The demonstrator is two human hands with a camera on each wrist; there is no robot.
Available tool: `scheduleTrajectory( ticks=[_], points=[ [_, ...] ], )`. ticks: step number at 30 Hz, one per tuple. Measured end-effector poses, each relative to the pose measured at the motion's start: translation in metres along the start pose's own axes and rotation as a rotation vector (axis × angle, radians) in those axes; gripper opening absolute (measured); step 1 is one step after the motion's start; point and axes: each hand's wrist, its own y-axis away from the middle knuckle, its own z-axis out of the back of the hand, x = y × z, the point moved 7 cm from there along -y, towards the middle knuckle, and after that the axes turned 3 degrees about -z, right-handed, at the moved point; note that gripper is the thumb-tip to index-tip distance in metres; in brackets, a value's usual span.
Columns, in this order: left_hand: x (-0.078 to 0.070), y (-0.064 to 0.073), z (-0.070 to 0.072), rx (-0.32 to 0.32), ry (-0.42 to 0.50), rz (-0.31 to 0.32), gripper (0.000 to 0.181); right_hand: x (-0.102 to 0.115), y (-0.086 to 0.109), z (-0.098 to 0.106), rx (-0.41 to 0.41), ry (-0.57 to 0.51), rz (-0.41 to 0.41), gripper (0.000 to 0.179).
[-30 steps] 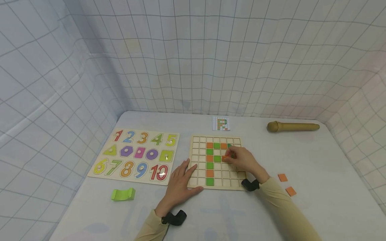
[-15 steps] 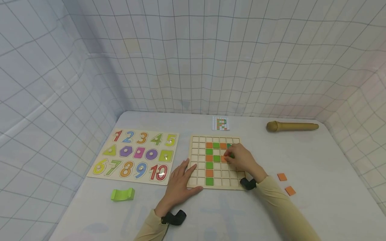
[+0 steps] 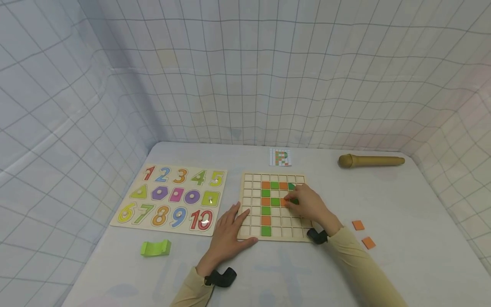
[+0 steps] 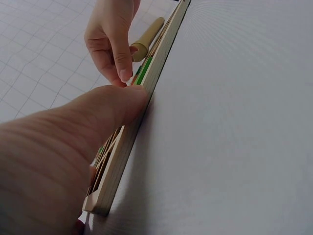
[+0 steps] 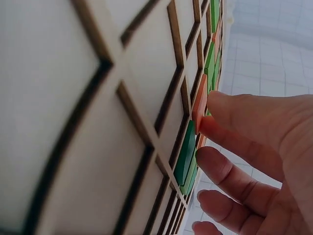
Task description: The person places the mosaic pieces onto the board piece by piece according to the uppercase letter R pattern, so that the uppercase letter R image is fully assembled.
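Note:
A square wooden grid board point(image 3: 276, 221) lies in front of me, with orange and bright green tiles in a column and two rows. My left hand point(image 3: 228, 238) rests over its lower left edge, fingers spread. In the left wrist view that thumb point(image 4: 115, 105) lies along the board's side. My right hand point(image 3: 311, 205) is over the right part of the board, thumb and index finger pinching an orange tile point(image 5: 199, 105) that sits at a cell. Beside that tile is a dark green piece point(image 5: 185, 154) with another green one. The right hand hides several cells in the head view.
Two loose orange tiles point(image 3: 358, 225) lie right of the board. Behind it is a small pattern card point(image 3: 280, 157). A number-and-shape puzzle point(image 3: 168, 209) is at left, a green curved block point(image 3: 155, 248) in front of it. A tan microphone-shaped stick point(image 3: 372, 161) lies back right.
The orange tile, tilted in the right fingers a second ago, now lies flatter in its cell. The right hand has barely shifted; the left hand stays in place.

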Motion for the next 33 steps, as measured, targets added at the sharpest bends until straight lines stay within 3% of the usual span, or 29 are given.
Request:
scheduleTrajectory(
  ticks=[8, 14, 19, 26, 33],
  points=[
    [-0.001, 0.000, 0.000, 0.012, -0.001, 0.010, 0.080, -0.004, 0.013, 0.010, -0.124, -0.033, 0.028, 0.019],
    [-0.001, 0.000, 0.000, 0.005, 0.002, 0.007, 0.080, -0.018, 0.035, 0.028, -0.261, -0.121, 0.029, 0.021],
    [0.000, 0.000, -0.001, 0.001, -0.005, 0.003, 0.080, -0.031, 0.058, 0.047, -0.408, -0.104, 0.035, 0.023],
    [-0.001, 0.000, 0.000, -0.001, -0.011, -0.007, 0.081, -0.055, 0.092, 0.066, -0.566, -0.065, -0.005, 0.027],
    [-0.002, 0.000, 0.001, -0.022, -0.006, -0.026, 0.079, -0.076, 0.118, 0.076, -0.608, -0.026, -0.105, 0.029]
  ],
)
